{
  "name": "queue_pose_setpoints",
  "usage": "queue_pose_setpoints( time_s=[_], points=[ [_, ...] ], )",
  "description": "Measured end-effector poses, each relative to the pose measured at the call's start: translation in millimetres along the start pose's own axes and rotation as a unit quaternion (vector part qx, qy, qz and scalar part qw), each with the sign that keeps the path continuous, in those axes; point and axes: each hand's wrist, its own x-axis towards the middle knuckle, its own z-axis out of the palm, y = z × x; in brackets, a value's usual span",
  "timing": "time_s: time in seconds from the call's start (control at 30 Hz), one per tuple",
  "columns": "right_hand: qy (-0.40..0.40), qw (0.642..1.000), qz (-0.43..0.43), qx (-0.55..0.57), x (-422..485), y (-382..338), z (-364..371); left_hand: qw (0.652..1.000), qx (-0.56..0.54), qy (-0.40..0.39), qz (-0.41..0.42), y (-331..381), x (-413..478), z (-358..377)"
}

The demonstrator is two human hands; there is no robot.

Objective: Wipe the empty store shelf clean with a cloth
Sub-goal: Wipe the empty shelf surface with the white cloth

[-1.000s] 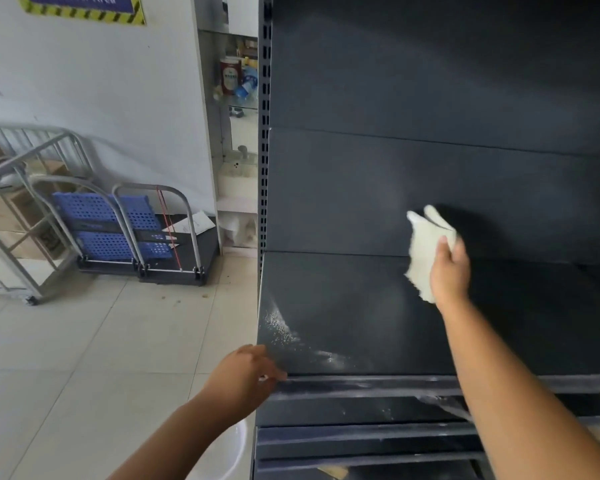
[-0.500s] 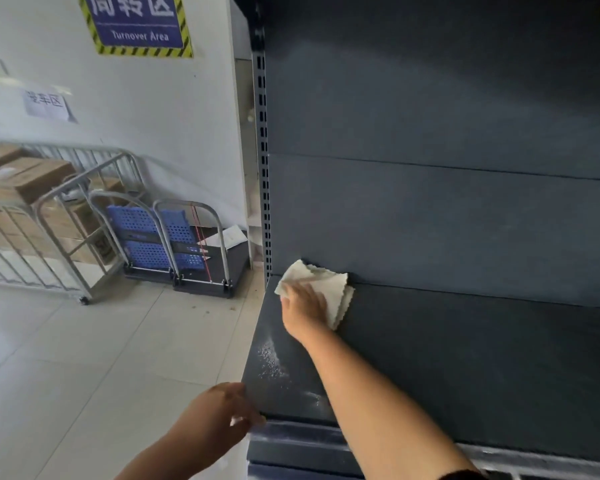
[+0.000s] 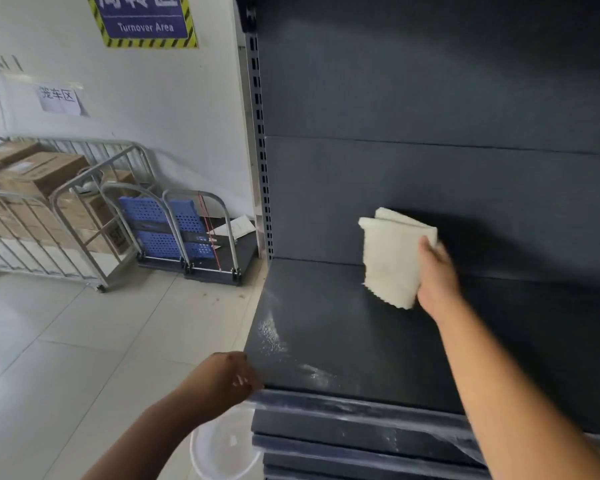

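The dark grey store shelf [image 3: 343, 327] is bare, with white dust streaks near its left front corner. My right hand [image 3: 437, 275] grips a folded cream cloth [image 3: 394, 258] by its right edge, lifted above the back of the shelf board and in front of the back panel. My left hand [image 3: 222, 375] rests at the shelf's front left corner, fingers curled on the edge.
A white bucket [image 3: 222, 445] stands on the floor below my left hand. Folded blue platform trolleys [image 3: 187, 233] and a metal cage cart [image 3: 42, 220] with cardboard boxes stand by the white wall at left. Lower shelves stick out beneath.
My right hand has swept the cloth from the shelf's back left corner toward the right and lifted it off the board. My left hand stays at the front corner.
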Motion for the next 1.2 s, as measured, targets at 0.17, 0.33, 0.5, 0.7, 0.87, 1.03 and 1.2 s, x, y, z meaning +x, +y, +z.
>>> queue_pose_setpoints(
  time_s=[0.17,0.33,0.5,0.7,0.87,1.03,1.2],
  points=[
    [0.128,0.937,-0.073,-0.318,-30,4,-133,1.000,0.011,-0.026,-0.005,6,1,-4],
    [0.161,0.872,0.043,-0.461,-77,43,-168,1.000,-0.012,0.011,-0.008,4,-6,5],
    [0.035,0.872,0.052,-0.485,-117,63,-63,0.998,-0.016,0.002,0.055,-11,-12,10],
    [-0.083,0.819,-0.043,-0.566,-173,99,103,0.992,-0.007,-0.022,0.125,-42,-28,6],
    [-0.098,0.903,-0.026,-0.418,-203,109,213,0.990,-0.019,-0.051,0.128,-90,-51,-22],
    [-0.099,0.979,0.141,-0.105,-206,99,288,0.993,-0.038,-0.055,0.094,-135,-73,-45],
    [-0.029,0.986,0.164,0.002,-177,68,283,0.995,-0.043,-0.046,0.082,-169,-81,-67]
  ],
)
